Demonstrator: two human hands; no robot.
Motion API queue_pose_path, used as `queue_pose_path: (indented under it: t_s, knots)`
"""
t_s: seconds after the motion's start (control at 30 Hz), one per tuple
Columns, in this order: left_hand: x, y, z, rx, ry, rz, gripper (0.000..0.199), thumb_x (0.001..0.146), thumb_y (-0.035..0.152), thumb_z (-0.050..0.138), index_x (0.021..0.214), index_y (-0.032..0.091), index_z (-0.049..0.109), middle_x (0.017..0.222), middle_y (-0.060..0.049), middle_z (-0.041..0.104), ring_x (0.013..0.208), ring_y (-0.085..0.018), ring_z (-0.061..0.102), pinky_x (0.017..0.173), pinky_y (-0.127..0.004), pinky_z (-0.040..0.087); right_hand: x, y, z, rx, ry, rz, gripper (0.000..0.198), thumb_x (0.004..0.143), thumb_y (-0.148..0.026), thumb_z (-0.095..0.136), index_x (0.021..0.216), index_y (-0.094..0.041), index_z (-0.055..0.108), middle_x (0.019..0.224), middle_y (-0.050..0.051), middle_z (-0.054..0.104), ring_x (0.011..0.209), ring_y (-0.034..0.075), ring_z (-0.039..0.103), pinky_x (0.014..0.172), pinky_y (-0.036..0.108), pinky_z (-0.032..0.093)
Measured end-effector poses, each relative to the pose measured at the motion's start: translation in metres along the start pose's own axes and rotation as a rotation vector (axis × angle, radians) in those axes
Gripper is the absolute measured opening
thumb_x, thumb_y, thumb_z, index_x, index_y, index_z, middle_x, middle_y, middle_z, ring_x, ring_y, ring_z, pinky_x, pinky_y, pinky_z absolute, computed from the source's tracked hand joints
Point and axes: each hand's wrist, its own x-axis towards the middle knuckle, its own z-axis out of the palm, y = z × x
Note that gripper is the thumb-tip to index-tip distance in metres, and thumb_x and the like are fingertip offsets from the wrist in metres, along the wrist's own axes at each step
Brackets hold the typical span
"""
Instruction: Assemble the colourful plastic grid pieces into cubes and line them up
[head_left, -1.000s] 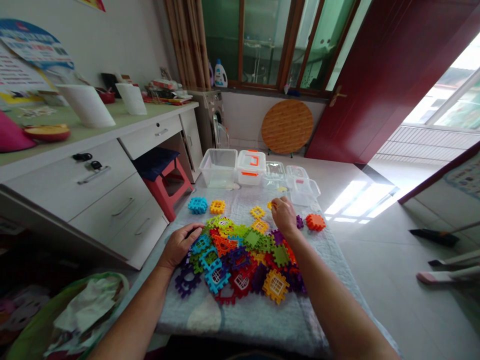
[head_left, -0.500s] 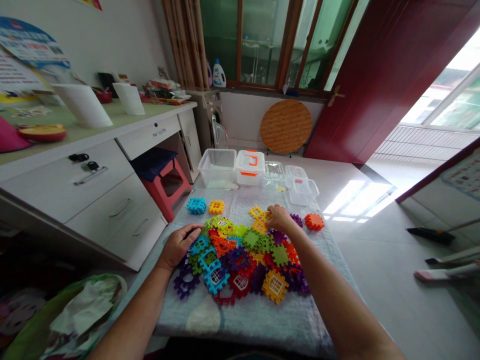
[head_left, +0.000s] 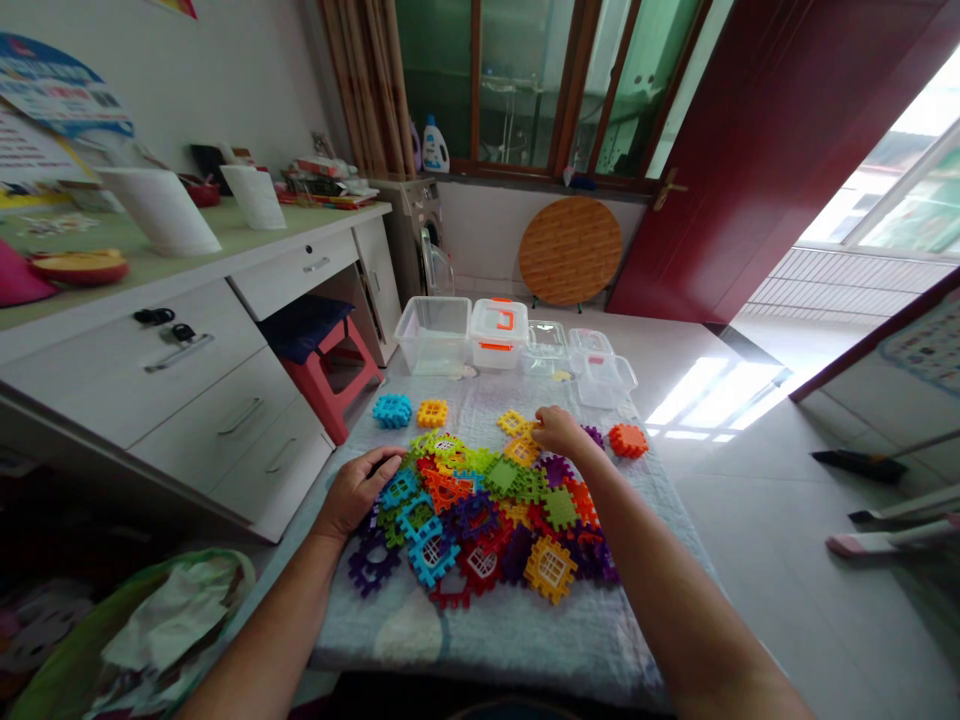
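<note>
A heap of coloured plastic interlocking blocks (head_left: 478, 517) lies on the cloth-covered table in front of me. My left hand (head_left: 358, 490) rests at the heap's left edge against the blue pieces, its fingers extended and the thumb a little apart, gripping nothing I can see. Beyond the heap's far right side, my right hand (head_left: 561, 432) pinches a yellow block (head_left: 523, 449) by its edge. Just past it lies another yellow block (head_left: 512, 422), touching or nearly touching the held one. My right fingertips are partly hidden behind the hand.
Set apart from the heap are a blue block stack (head_left: 392, 411), a yellow-orange block (head_left: 433, 413) and an orange stack (head_left: 628, 441). Along the far table edge stand an open clear bin (head_left: 433, 338), a lidded box with orange clips (head_left: 500, 335) and smaller clear containers (head_left: 600, 378).
The yellow block at my right hand has turned and shifted slightly right, and a purple block below shows more. My left hand stays in place.
</note>
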Motion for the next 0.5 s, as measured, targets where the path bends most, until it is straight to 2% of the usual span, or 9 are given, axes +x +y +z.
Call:
queue_pose_path:
  t_s: [0.17,0.3,0.4,0.5]
  knots:
    - [0.0,0.0,0.0,0.0,-0.001,0.001,0.05,0.084,0.061,0.053,0.103,0.02,0.074,0.105,-0.005,0.075,0.103,-0.027,0.067,0.094,-0.034,0.05,0.002,0.001,0.008,0.022,0.027,0.016,0.039,0.075,-0.03,0.07,0.108,-0.01,0.069,0.109,0.018,0.066,0.097,0.026,0.063,0.082,0.029,0.044]
    - [-0.001,0.001,0.0,-0.006,-0.001,-0.002,0.05,0.084,0.06,0.053,0.104,0.02,0.074,0.106,-0.005,0.075,0.104,-0.027,0.067,0.095,-0.034,0.049,0.001,0.002,0.011,0.07,0.049,0.036,0.045,0.072,-0.033,0.074,0.11,-0.01,0.067,0.109,0.018,0.064,0.097,0.026,0.063,0.081,0.029,0.045]
    - [-0.001,0.002,0.0,-0.002,0.001,-0.001,0.049,0.084,0.06,0.053,0.103,0.02,0.074,0.106,-0.005,0.075,0.103,-0.027,0.067,0.096,-0.034,0.049,-0.001,0.002,0.012,0.128,0.072,0.053,0.048,0.069,-0.031,0.077,0.11,-0.01,0.066,0.111,0.018,0.063,0.095,0.025,0.062,0.079,0.028,0.045]
    - [0.0,0.001,0.0,-0.003,0.003,-0.004,0.049,0.084,0.06,0.054,0.103,0.02,0.074,0.106,-0.005,0.075,0.103,-0.027,0.067,0.096,-0.034,0.049,-0.001,0.003,0.012,0.203,0.099,0.065,0.043,0.069,-0.023,0.076,0.108,-0.01,0.066,0.109,0.015,0.064,0.091,0.021,0.062,0.076,0.025,0.045]
